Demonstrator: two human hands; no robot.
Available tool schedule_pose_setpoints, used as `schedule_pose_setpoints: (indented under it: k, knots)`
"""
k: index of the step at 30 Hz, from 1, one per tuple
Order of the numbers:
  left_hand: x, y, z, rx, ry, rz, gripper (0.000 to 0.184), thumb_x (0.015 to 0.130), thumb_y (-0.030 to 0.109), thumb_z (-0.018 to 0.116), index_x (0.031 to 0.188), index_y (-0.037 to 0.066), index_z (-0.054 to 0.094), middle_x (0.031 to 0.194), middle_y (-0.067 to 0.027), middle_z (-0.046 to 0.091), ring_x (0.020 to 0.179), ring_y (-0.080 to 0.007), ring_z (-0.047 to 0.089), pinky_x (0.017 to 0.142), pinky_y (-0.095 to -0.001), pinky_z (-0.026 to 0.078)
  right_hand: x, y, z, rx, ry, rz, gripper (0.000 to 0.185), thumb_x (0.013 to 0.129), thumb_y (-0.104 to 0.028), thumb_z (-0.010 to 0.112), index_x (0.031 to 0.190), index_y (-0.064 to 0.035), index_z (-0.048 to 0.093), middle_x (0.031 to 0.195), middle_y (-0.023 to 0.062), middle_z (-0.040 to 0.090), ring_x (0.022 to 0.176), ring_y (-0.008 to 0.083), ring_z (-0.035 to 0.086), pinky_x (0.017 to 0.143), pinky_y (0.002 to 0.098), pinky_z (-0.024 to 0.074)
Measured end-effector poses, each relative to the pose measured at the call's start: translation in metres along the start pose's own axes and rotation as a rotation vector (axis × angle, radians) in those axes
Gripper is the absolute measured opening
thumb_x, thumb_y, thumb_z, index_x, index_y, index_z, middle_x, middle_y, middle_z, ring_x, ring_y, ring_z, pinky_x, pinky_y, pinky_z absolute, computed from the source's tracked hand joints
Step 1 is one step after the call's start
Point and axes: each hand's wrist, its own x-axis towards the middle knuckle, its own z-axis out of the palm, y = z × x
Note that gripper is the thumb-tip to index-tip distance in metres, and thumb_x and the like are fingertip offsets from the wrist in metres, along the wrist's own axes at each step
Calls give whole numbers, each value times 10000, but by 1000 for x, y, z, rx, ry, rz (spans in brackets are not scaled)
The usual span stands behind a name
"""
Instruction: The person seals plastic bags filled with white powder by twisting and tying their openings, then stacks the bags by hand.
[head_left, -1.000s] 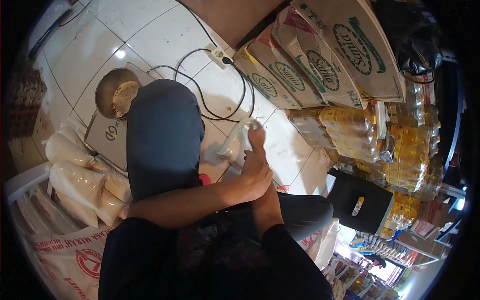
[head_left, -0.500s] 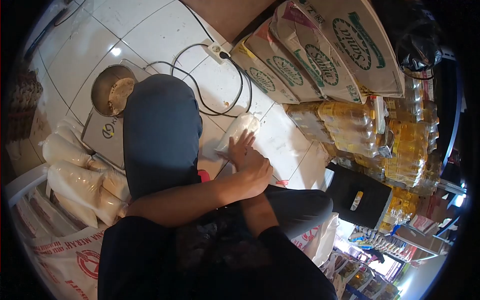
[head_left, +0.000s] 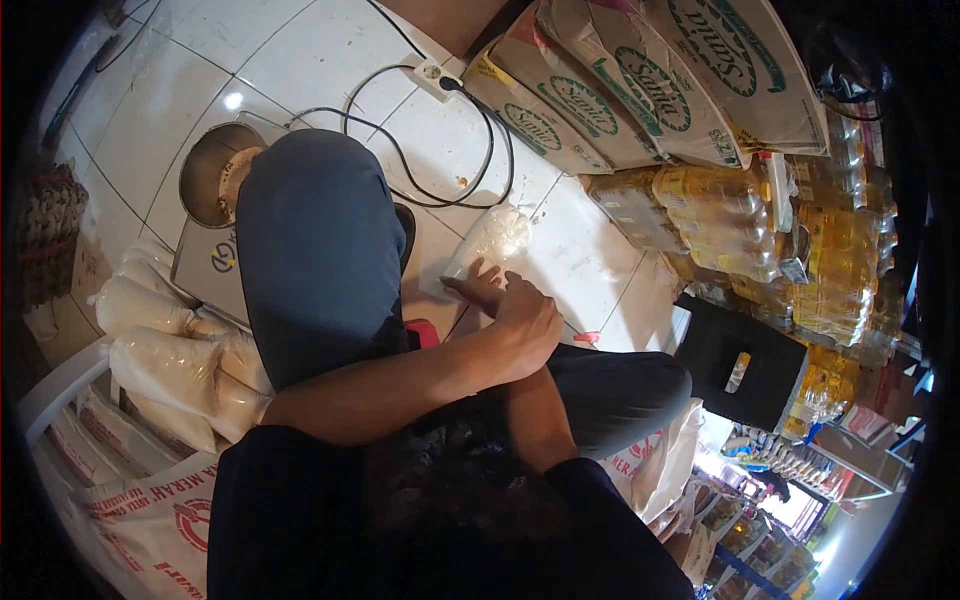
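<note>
A clear plastic bag of white contents (head_left: 497, 240) lies on the tiled floor in front of my crossed legs. My right hand (head_left: 479, 287) touches the near end of the bag, its fingers spread apart. My left hand (head_left: 532, 325) lies across my right wrist, with its fingers wrapped around it. Part of the right wrist is hidden beneath the left hand.
On the left, a metal pot (head_left: 215, 180) with pale contents sits on a box (head_left: 208, 262), near several filled plastic bags (head_left: 165, 360). A power strip (head_left: 434, 82) and looped cable (head_left: 505, 165) lie ahead. Cartons (head_left: 640, 85) and bottles of yellow liquid (head_left: 715, 215) stand right.
My right hand has slid back from the top of the bag to its near end. The left hand stays around the right wrist. The whole view has shifted slightly.
</note>
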Motion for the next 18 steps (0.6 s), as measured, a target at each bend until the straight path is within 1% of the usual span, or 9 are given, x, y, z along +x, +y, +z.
schedule_pose_setpoints:
  k: [1,2,3,5,7,10,11,15,18]
  knots:
    - [0,-1,-1,5,7,-1,272,854,159,493,1013,45,682,1026,-157,650,930,-310,607,886,-561,365,-6,7,-7,103,68,-149,667,759,-425,678,1242,-4,492,1248,257,494,1193,355,462,990,390,374]
    - [2,-1,5,37,87,-33,251,822,156,512,962,48,690,958,-148,658,914,-303,609,854,-526,374,-13,14,-15,195,121,-304,614,742,-386,712,1195,-6,545,1210,231,542,1158,327,509,969,369,400]
    - [4,1,16,68,165,-68,231,789,153,531,912,51,699,891,-140,665,898,-296,612,822,-492,383,-12,23,-16,215,110,-335,614,743,-384,711,1195,-4,544,1207,230,542,1153,326,510,965,369,402]
    - [6,1,25,96,226,-92,211,755,151,551,848,48,709,817,-132,672,877,-298,612,783,-460,394,-11,40,-15,246,71,-344,613,745,-379,710,1196,-1,541,1201,229,543,1143,324,511,957,368,404]
    - [7,-1,26,103,190,-64,212,751,155,553,824,35,712,805,-135,669,864,-315,608,769,-465,397,-6,49,-16,235,35,-305,612,746,-375,709,1197,2,538,1195,228,545,1133,321,512,948,368,406]
    - [17,6,30,142,105,-224,213,739,153,562,802,16,712,793,-146,666,826,-344,602,767,-491,398,2,57,-15,219,18,-272,611,749,-368,708,1199,6,534,1187,226,546,1117,318,514,936,368,410]
    - [17,3,34,134,97,-231,213,738,151,563,804,14,712,804,-152,664,833,-350,597,771,-497,398,3,59,-14,217,20,-265,610,750,-366,708,1199,8,533,1184,226,547,1112,317,515,931,367,411]
    - [7,4,37,82,238,-180,213,732,145,570,813,8,712,846,-178,656,862,-372,579,786,-519,399,9,61,-19,211,63,-263,608,753,-356,706,1201,14,527,1172,224,549,1092,312,517,914,367,415]
    - [19,11,47,110,321,-260,214,727,140,576,819,3,712,878,-197,650,883,-389,566,797,-536,400,4,53,-17,235,116,-258,607,756,-350,705,1203,19,523,1163,222,551,1076,309,519,902,366,419]
